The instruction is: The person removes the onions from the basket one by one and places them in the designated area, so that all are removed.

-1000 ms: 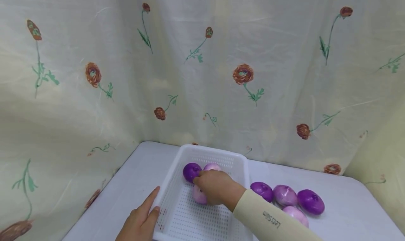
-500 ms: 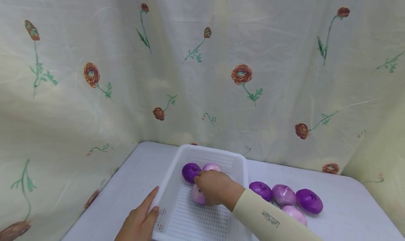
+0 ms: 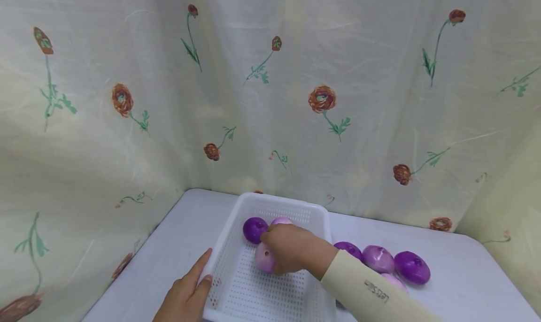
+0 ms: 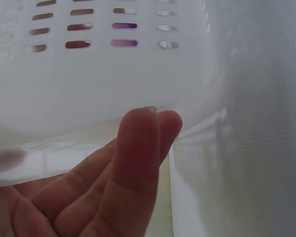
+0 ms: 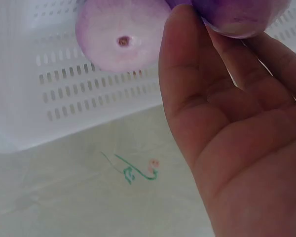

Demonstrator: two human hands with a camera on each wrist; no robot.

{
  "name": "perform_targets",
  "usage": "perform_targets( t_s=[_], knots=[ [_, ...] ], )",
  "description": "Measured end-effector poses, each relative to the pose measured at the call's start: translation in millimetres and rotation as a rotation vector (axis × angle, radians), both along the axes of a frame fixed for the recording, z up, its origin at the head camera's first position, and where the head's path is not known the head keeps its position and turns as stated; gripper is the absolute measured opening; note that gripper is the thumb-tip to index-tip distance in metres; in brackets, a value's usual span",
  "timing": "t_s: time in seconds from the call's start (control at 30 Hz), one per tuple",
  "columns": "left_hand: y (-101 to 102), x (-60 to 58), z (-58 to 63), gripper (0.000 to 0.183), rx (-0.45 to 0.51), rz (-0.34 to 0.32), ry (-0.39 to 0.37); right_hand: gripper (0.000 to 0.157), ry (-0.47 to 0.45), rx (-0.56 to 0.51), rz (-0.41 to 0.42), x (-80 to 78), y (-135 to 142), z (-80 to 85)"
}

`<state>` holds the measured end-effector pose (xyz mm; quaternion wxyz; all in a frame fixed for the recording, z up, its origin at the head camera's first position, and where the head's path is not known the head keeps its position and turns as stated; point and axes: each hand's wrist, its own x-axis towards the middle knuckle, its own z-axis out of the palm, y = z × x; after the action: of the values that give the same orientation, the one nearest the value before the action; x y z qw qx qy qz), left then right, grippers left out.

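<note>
In the head view, my left hand [image 3: 183, 289] holds the left rim of a white slotted plastic basket [image 3: 306, 204]. In the left wrist view, its fingers [image 4: 136, 163] lie under the rim, and a blurred fingertip shows through the plastic at the left. My right hand [image 3: 291, 249] is inside the basket, fingertips curled at a dark purple red onion [image 3: 253, 229]. The right wrist view shows thumb and fingers around a purple onion [image 5: 241, 15]. Two paler onions are beside it, one at the back [image 3: 281, 220] and one in front [image 3: 264, 258], both partly covered by the hand.
Several more onions lie on the white table [image 3: 465, 275] to the right of the basket: a mauve one [image 3: 378, 258], a dark purple one [image 3: 412, 268], and others partly behind the sleeve [image 3: 372, 289]. A flower-printed curtain [image 3: 253, 101] rises behind and beside the table.
My right hand and sleeve have shifted slightly right, uncovering more of the front pale onion and hiding more of the onions outside the basket. My left hand stays at the rim.
</note>
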<state>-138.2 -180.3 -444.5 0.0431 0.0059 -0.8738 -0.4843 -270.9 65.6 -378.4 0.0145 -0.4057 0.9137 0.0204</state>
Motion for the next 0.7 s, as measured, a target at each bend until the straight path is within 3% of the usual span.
perform_targets(
  t_s=[0.2, 0.47, 0.7],
  knots=[
    [2.3, -0.3, -0.3, 0.056, -0.01, 0.012, -0.007, 0.045, 0.032, -0.054, 0.05, 5.3, 16.6, 12.7],
    [1.9, 0.0, 1.0, 0.056, -0.007, 0.014, -0.021, 0.053, 0.069, -0.213, 0.12, 23.1, 53.4, 28.6],
    [1.6, 0.0, 1.0, 0.056, -0.013, 0.01, -0.031, 0.077, 0.053, -0.292, -0.028, 41.9, 101.2, 31.0]
  ],
)
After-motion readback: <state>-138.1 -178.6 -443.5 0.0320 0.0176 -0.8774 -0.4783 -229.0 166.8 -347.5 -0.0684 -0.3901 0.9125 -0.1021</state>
